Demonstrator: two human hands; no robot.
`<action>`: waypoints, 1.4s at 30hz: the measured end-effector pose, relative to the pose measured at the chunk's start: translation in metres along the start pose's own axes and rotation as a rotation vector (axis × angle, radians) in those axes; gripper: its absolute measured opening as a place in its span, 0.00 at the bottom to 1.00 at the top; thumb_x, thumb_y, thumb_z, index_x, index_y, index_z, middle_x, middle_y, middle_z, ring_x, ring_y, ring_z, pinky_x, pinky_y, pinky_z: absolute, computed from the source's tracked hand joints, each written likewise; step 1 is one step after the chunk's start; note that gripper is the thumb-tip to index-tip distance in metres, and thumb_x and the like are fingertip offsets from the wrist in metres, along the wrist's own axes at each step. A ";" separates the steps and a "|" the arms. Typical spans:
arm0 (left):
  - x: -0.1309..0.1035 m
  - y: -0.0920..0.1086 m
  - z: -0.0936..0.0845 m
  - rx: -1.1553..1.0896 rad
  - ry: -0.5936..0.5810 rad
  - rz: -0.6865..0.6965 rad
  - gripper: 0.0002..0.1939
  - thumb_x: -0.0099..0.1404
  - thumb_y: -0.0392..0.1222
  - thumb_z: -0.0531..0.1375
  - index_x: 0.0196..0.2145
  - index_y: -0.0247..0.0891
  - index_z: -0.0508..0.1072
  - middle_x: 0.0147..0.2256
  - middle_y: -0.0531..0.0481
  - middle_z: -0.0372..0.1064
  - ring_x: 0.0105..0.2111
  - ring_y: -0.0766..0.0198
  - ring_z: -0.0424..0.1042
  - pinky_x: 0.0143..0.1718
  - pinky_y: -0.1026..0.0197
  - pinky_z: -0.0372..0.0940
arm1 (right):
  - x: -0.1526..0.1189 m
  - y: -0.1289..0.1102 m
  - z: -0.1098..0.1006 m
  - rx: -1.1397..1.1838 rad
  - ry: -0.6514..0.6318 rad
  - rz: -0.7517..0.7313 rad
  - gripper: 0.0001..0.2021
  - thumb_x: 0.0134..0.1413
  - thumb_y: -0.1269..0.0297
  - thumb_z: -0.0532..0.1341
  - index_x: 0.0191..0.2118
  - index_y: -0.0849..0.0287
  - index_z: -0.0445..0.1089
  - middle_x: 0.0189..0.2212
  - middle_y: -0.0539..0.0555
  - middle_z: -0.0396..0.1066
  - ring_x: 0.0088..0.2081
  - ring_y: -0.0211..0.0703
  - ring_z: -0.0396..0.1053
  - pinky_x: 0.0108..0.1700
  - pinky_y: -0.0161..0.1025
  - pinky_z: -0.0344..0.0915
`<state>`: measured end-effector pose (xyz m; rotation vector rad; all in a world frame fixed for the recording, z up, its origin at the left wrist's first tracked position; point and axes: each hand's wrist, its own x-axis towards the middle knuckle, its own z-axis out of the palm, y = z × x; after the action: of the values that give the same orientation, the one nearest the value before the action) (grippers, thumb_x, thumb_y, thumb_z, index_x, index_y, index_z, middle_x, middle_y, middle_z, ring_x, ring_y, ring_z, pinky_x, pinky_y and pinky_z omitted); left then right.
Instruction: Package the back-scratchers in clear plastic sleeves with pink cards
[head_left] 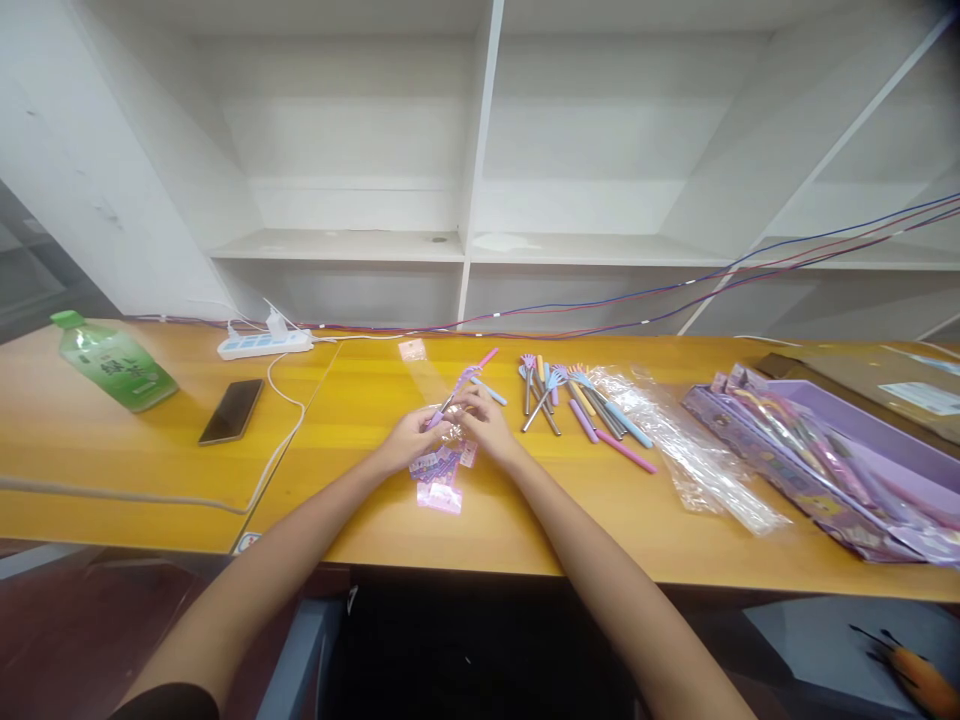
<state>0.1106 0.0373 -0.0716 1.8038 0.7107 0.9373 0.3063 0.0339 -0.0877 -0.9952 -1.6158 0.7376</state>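
Well inside table edge [487, 566]: purple scratcher [448, 403]

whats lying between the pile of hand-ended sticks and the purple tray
Clear plastic sleeves lie between the sticks and the purple tray, seen in the head view.

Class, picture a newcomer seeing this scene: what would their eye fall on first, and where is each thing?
Probably the left hand and right hand at the middle of the yellow table, with a purple back scratcher in the left. Next might come the colourful pile of back scratchers just to their right. The bright green bottle at the far left would likely stand out too.
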 end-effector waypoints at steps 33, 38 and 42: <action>0.010 -0.015 -0.017 -0.014 0.448 0.039 0.28 0.53 0.39 0.72 0.51 0.39 0.74 0.56 0.41 0.68 0.50 0.57 0.74 0.45 0.61 0.73 | 0.003 -0.022 -0.019 0.510 0.110 0.209 0.22 0.61 0.38 0.62 0.46 0.52 0.69 0.28 0.47 0.59 0.19 0.34 0.46 0.20 0.36 0.45; 0.016 -0.018 -0.023 -0.149 0.569 0.041 0.33 0.50 0.38 0.73 0.53 0.39 0.69 0.58 0.39 0.67 0.49 0.59 0.75 0.48 0.60 0.73 | -0.003 -0.022 -0.007 0.336 -0.110 0.220 0.26 0.60 0.34 0.60 0.43 0.55 0.72 0.25 0.46 0.59 0.20 0.34 0.47 0.22 0.35 0.44; 0.016 -0.015 -0.029 -0.155 0.637 0.090 0.34 0.53 0.39 0.72 0.56 0.41 0.67 0.62 0.38 0.63 0.55 0.57 0.74 0.51 0.60 0.72 | -0.004 -0.016 -0.004 0.162 -0.202 0.202 0.28 0.63 0.34 0.57 0.41 0.57 0.74 0.24 0.46 0.58 0.23 0.37 0.52 0.25 0.36 0.49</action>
<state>0.0943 0.0693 -0.0733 1.4052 0.9154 1.6117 0.3070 0.0223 -0.0745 -1.0006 -1.6115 1.1194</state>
